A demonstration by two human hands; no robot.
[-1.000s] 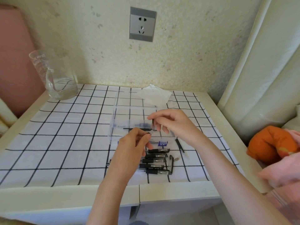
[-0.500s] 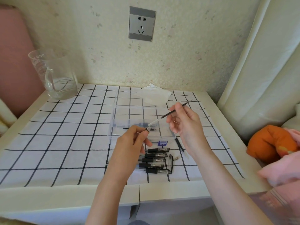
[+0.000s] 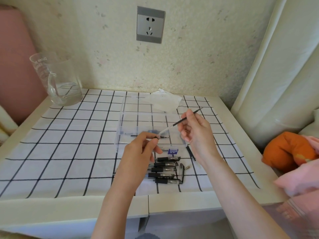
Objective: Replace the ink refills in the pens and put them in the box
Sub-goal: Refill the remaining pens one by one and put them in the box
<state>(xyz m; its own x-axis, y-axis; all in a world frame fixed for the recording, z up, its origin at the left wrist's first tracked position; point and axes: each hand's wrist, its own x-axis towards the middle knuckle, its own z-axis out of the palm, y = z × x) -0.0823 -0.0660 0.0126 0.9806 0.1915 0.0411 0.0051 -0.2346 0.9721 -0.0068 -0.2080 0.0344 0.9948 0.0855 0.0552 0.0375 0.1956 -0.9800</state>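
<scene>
My left hand (image 3: 140, 152) pinches the open end of a pen barrel (image 3: 156, 138) above the table. My right hand (image 3: 196, 133) grips a thin ink refill (image 3: 179, 121) slanting up to the right, its pale lower end right at the barrel's mouth. Behind both hands stands the clear plastic box (image 3: 146, 114), with a pen lying inside. Several black-and-clear pens (image 3: 166, 168) lie in a pile in front of the box. A loose black refill (image 3: 190, 152) rests to the right of the box.
A glass jug (image 3: 57, 80) stands at the back left of the checked cloth. A white tissue (image 3: 164, 100) lies behind the box. A small blue piece (image 3: 173, 151) sits by the pens. An orange cushion (image 3: 290, 150) and pink fabric lie off the table's right edge.
My right hand rose from the box holding the refill, then came back left and down so the refill's tip meets the barrel in my left hand.
</scene>
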